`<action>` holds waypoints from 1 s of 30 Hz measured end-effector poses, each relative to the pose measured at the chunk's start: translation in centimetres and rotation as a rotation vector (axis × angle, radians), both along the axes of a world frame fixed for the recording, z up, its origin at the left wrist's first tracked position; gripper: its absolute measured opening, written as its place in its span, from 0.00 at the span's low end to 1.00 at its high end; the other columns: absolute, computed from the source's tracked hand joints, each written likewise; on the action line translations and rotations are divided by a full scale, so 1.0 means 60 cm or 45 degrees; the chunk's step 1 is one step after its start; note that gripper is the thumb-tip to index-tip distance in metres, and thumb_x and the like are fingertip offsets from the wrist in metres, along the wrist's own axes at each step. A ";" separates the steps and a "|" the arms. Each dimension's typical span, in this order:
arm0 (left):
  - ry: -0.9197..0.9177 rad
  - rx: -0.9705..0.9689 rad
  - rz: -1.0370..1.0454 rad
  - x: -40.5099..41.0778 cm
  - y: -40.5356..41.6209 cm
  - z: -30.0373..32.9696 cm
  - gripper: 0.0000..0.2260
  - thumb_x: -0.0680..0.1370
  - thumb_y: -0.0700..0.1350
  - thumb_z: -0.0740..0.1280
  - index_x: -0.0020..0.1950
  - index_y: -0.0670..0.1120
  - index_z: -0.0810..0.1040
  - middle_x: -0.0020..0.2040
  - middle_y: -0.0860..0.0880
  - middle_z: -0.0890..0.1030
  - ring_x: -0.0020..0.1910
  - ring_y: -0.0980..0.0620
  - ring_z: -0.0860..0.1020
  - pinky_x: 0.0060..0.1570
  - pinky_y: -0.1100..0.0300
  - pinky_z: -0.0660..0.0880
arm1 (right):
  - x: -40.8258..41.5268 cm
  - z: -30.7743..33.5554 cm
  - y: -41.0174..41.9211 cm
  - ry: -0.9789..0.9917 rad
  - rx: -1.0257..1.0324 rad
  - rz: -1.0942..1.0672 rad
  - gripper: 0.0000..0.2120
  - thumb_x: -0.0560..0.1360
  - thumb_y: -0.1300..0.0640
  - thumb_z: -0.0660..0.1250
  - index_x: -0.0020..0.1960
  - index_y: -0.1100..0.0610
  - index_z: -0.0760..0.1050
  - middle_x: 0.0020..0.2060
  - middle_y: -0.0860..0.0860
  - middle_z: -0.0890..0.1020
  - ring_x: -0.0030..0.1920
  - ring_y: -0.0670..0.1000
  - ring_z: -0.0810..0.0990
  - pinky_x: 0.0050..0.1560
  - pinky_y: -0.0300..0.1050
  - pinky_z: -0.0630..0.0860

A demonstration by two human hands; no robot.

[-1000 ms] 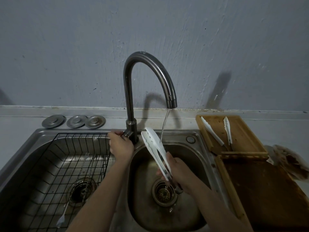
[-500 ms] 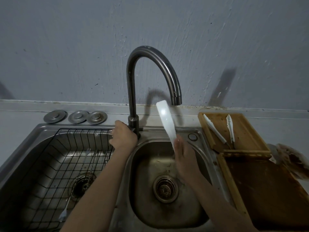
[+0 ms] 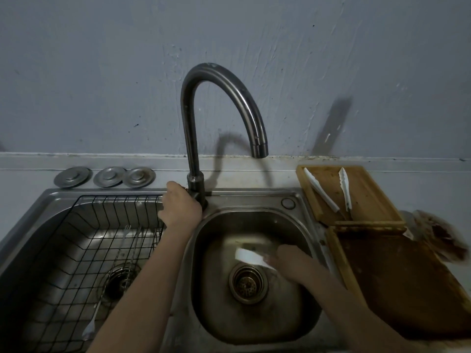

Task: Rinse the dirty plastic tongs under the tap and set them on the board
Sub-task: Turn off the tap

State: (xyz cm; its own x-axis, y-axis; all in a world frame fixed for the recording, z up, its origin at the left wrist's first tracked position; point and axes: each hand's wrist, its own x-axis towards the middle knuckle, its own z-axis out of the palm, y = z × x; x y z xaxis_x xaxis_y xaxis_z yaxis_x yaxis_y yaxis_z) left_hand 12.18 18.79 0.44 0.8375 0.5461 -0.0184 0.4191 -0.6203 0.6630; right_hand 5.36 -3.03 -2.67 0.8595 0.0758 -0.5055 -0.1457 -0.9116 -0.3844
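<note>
My right hand (image 3: 295,266) grips white plastic tongs (image 3: 251,257), blurred by motion, low inside the right sink basin (image 3: 254,324) just above the drain. My left hand (image 3: 179,210) is closed on the handle at the base of the dark curved tap (image 3: 219,98). No water comes from the spout. Two more white tongs (image 3: 321,193) (image 3: 345,187) lie on the small wooden board (image 3: 367,200) at the right of the sink.
A black wire rack (image 3: 76,250) fills the left basin, with thin utensils (image 3: 122,250) lying in it. Three metal drain covers (image 3: 104,177) sit on the ledge behind. A larger dark wooden board (image 3: 407,289) lies front right, with a stained bag (image 3: 443,238) beside it.
The water stream has stopped. My right hand swung the tongs from upright under the spout down into the basin near the drain. My left hand stayed on the tap handle.
</note>
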 end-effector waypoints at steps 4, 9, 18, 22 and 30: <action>-0.089 0.000 0.002 -0.012 -0.004 -0.021 0.16 0.73 0.36 0.63 0.60 0.38 0.66 0.60 0.36 0.74 0.61 0.36 0.72 0.57 0.39 0.71 | 0.007 -0.004 -0.033 -0.226 0.153 -0.143 0.22 0.77 0.42 0.55 0.54 0.59 0.76 0.49 0.54 0.81 0.45 0.51 0.78 0.44 0.44 0.73; 0.132 -0.142 -0.032 -0.046 -0.082 -0.071 0.42 0.74 0.44 0.67 0.75 0.31 0.42 0.76 0.31 0.41 0.76 0.33 0.43 0.73 0.40 0.46 | 0.030 0.028 -0.092 -0.519 0.398 -0.323 0.24 0.77 0.44 0.58 0.67 0.58 0.68 0.55 0.52 0.77 0.49 0.48 0.76 0.47 0.40 0.74; -0.218 0.169 -0.914 -0.007 -0.287 -0.049 0.26 0.76 0.41 0.60 0.73 0.49 0.59 0.76 0.47 0.55 0.76 0.47 0.52 0.75 0.46 0.49 | 0.135 0.033 -0.256 -0.743 0.010 -0.505 0.24 0.75 0.44 0.61 0.63 0.60 0.67 0.55 0.59 0.75 0.50 0.58 0.77 0.44 0.48 0.73; -0.110 0.291 -1.382 0.033 -0.335 -0.046 0.25 0.77 0.39 0.59 0.73 0.47 0.61 0.74 0.47 0.62 0.76 0.46 0.54 0.75 0.44 0.47 | 0.174 0.011 -0.285 -0.663 -0.113 -0.565 0.21 0.77 0.46 0.59 0.61 0.62 0.67 0.55 0.63 0.73 0.44 0.56 0.74 0.40 0.47 0.69; -0.017 0.505 -1.543 0.069 -0.371 -0.084 0.27 0.77 0.38 0.61 0.75 0.50 0.58 0.78 0.50 0.57 0.76 0.40 0.53 0.71 0.37 0.51 | 0.221 -0.024 -0.281 -0.650 -0.278 -0.603 0.24 0.78 0.50 0.59 0.66 0.65 0.62 0.60 0.65 0.68 0.51 0.63 0.74 0.44 0.48 0.68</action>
